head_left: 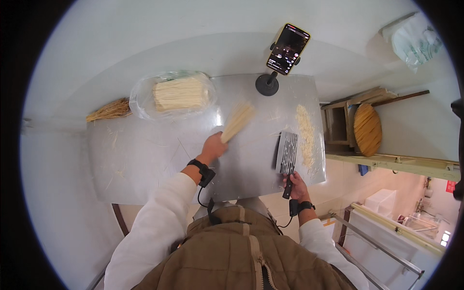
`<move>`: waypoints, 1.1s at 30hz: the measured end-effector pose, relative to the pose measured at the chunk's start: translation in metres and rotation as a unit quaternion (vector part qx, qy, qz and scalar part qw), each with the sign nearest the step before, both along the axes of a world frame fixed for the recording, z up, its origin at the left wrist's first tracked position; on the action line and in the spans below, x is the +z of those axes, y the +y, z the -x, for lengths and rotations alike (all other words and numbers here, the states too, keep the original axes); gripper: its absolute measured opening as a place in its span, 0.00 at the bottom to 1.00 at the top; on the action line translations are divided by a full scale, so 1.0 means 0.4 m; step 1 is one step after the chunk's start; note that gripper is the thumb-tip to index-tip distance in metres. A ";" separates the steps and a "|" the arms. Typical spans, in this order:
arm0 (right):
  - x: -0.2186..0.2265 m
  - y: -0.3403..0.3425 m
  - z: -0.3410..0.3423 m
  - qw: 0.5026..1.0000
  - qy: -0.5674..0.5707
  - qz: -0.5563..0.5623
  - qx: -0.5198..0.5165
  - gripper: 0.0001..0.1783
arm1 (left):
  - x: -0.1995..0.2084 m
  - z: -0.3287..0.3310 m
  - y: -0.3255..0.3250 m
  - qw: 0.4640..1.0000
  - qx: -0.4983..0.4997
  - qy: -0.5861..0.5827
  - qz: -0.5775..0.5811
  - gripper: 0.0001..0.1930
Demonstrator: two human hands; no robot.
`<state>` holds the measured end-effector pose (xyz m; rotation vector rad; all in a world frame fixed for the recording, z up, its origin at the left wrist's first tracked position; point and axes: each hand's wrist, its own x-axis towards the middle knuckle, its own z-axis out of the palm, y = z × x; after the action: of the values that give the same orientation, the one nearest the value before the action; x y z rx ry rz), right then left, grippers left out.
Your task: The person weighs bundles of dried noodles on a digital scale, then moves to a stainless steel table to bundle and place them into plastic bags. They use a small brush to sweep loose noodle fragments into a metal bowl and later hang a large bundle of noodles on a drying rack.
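My left hand (213, 147) is closed round the lower end of a bundle of thin pale noodle-like strands (239, 121), which fans out upward and to the right above the metal table (159, 166). In my right hand (296, 186) is the black handle of a cleaver (288, 153). Its broad blade, marked with dark dashes, points away from me near the table's right side. Just right of the blade, short chopped pieces (305, 135) lie in a long strip. The fingertips of my left hand are partly hidden.
A clear plastic bag (141, 102) with more pale strands (180, 94) lies at the back left, beside a brown straw brush (109, 110). A phone (288, 48) stands on a black round-based holder (267, 85) at the back. Right of the table are a round wooden board (367, 129) and a wooden frame (337, 126).
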<state>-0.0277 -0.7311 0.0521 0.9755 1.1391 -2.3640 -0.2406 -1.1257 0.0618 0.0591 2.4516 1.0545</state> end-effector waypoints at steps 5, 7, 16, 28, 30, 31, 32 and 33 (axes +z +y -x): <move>-0.006 -0.047 -0.032 0.998 0.002 0.024 -0.050 0.08 | -0.041 -0.032 0.179 0.989 -0.078 0.126 -0.001 0.10; -0.015 -0.056 -0.050 0.998 -0.003 0.028 -0.052 0.09 | -0.060 -0.030 0.249 0.988 -0.095 0.123 0.024 0.09; -0.052 -0.037 -0.078 0.991 -0.057 -0.107 -0.051 0.11 | -0.069 -0.015 0.300 0.980 -0.150 0.100 0.085 0.07; 0.105 -0.278 0.252 0.968 0.068 -0.168 0.173 0.37 | 0.071 -0.054 0.064 0.802 0.059 -0.452 -0.386 0.07; 0.136 -0.380 0.338 0.972 0.146 0.118 0.141 0.36 | 0.111 -0.075 0.045 0.732 0.068 -0.478 -0.480 0.07; 0.150 -0.413 0.373 0.967 0.133 0.165 0.138 0.33 | 0.128 -0.080 0.037 0.732 0.043 -0.493 -0.468 0.08; 0.162 -0.442 0.402 0.956 0.132 0.227 0.132 0.31 | 0.145 -0.084 0.028 0.723 0.013 -0.504 -0.473 0.09; 0.172 -0.465 0.425 0.932 0.134 0.313 0.123 0.29 | 0.161 -0.085 0.016 0.709 -0.024 -0.513 -0.483 0.10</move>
<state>-0.1979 -0.9170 0.1209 0.2779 0.4694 -2.4409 -0.2067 -1.1193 0.1262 -0.1089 0.7504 1.6291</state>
